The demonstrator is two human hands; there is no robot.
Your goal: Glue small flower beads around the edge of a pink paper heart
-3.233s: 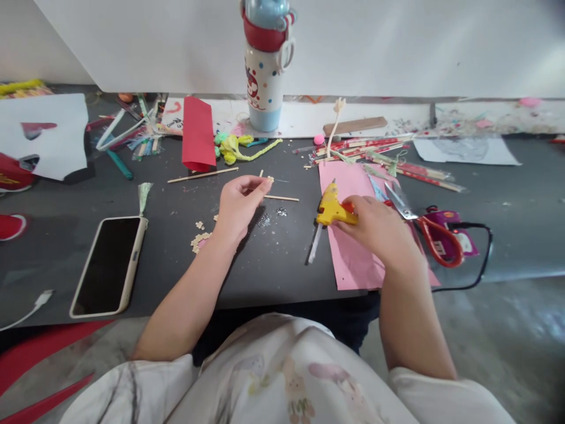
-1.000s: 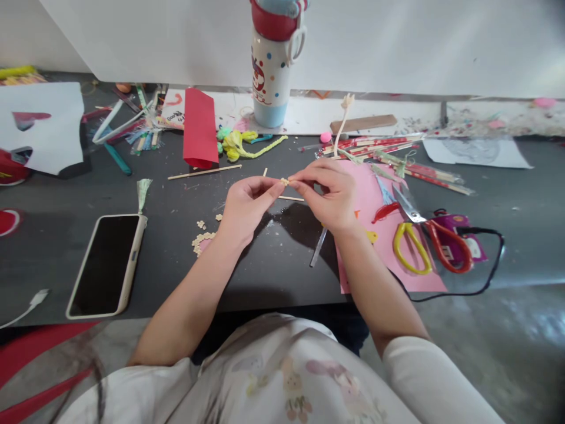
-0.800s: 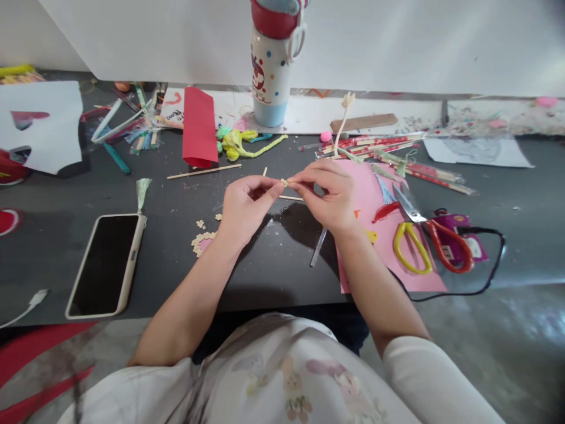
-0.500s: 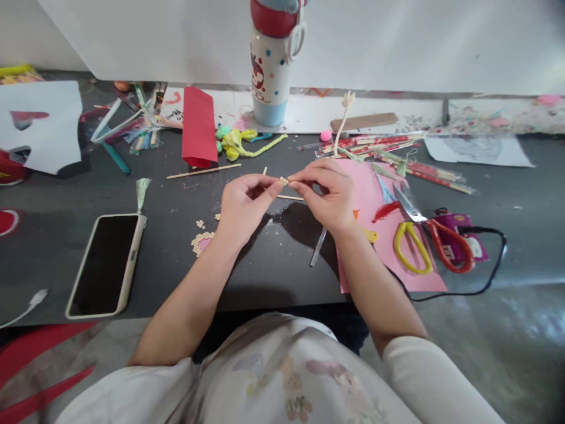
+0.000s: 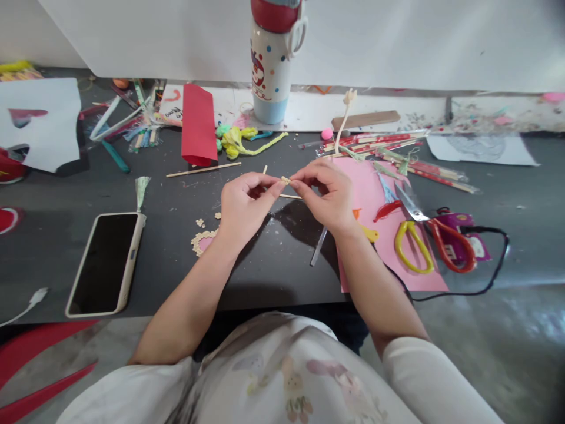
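Between the fingertips of both hands is a small cluster of pale wooden beads (image 5: 286, 181), partly covered by the fingers. My left hand (image 5: 247, 203) pinches it from the left, and my right hand (image 5: 327, 191) pinches it from the right. Below my left wrist lies a heart shape edged with pale beads (image 5: 196, 242), its middle pink and its right side hidden by my forearm. Two tiny bead clusters (image 5: 200, 223) rest just above it. A thin wooden stick (image 5: 290, 196) lies on the table behind the fingertips.
A phone (image 5: 106, 262) lies at left. Scissors (image 5: 412, 203) with yellow and red handles rest on pink paper (image 5: 353, 277) at right. Behind stand a bottle (image 5: 270, 70), folded red paper (image 5: 197, 123), yellow yarn (image 5: 233, 143) and packaged sticks (image 5: 379, 141). A clear rod (image 5: 318, 247) lies near my right wrist.
Both hands stay pinched together, and the bead cluster between the fingertips has turned slightly. Otherwise the table looks the same.
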